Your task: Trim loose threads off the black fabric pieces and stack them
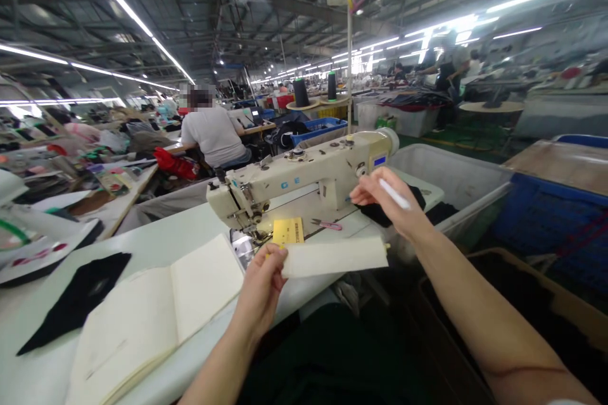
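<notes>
My left hand (264,281) pinches the left end of a cream strip (337,257), of paper or cloth, held level above the front edge of the sewing table. Small yellow bits show at both ends of the strip. Up and to the right, my right hand (387,199) is closed around a white pen (394,194), its tip pointing left, apart from the strip. Behind the strip stands a cream sewing machine (304,171). On its bed lie a yellow card (288,230) and pink-handled thread snips (327,224).
An open blank notebook (166,310) and a piece of black cloth (78,297) lie on the table (204,221) at left. A translucent bin (456,168) stands behind at right, near a blue crate (555,228). A person in a grey shirt (211,133) sits ahead.
</notes>
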The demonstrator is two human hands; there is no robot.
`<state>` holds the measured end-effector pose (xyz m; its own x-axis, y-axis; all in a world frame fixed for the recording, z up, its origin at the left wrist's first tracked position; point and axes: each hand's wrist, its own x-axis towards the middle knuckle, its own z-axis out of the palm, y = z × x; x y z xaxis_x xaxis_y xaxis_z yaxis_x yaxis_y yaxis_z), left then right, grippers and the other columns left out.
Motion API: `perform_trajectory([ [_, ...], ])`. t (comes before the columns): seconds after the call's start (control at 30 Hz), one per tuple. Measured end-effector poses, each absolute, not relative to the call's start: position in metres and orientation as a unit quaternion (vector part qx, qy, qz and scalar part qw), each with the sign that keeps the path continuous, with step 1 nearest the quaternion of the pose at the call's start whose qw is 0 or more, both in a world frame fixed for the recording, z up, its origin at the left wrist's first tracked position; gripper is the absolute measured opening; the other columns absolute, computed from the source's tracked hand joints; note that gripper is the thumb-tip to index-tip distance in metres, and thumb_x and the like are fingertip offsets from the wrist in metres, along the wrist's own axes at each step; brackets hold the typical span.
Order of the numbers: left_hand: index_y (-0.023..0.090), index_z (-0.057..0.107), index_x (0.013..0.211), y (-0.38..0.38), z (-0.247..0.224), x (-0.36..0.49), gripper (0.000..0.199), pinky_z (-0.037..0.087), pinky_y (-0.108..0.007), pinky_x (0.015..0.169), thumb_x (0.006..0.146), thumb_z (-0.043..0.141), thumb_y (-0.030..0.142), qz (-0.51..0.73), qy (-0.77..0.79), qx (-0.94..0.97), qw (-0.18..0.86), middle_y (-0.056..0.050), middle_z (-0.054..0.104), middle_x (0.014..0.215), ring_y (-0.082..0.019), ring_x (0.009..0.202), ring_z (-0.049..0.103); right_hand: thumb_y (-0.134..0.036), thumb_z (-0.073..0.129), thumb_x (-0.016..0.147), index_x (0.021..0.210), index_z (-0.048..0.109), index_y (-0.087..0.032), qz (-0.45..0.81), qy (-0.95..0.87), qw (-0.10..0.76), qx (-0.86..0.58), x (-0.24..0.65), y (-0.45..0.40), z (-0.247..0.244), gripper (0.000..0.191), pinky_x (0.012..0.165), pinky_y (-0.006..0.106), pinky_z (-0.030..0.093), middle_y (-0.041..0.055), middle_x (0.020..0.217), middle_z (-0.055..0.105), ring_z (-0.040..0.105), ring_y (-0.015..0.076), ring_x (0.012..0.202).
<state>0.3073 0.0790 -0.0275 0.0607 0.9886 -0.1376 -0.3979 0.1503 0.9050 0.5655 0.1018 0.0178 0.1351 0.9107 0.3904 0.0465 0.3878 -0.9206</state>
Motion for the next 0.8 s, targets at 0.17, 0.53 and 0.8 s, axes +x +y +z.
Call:
perform_trajectory([
  [0.17,0.015,0.058,0.073,0.083,-0.025,0.29,0.03,0.051,-0.018,0.056,0.062,0.083,0.026,0.612,0.407,0.304,0.606,0.002,0.06,0.072,-0.009,0.063,0.055,-0.059,0.067,0.084,0.097,0.049,-0.026,0.356,-0.472,0.693,-0.413,0.585,0.074,-0.018,0.04,0.093,0.041,0.052,0.0067,0.108,0.072,0.068,0.0232,0.102],
  [0.53,0.02,0.059,0.094,0.077,-0.038,0.287,0.037,0.057,-0.031,0.076,0.067,0.081,0.033,0.588,0.491,0.401,0.503,-0.004,0.07,0.098,-0.02,0.088,0.067,-0.046,0.082,0.07,0.088,0.052,-0.025,0.409,-0.412,0.677,-0.453,0.549,0.055,-0.06,0.041,0.076,0.033,0.05,-0.0005,0.085,0.061,0.061,0.0194,0.082],
  [0.8,0.026,0.059,0.126,0.045,-0.018,0.328,0.048,0.029,-0.058,0.118,0.08,0.072,0.022,0.407,0.334,0.85,0.011,-0.01,0.061,0.137,-0.033,0.132,0.051,-0.047,0.083,0.07,0.09,0.051,-0.025,0.428,-0.458,0.633,-0.453,0.523,0.047,-0.053,0.043,0.069,0.033,0.052,0.0003,0.084,0.062,0.063,0.0191,0.076],
])
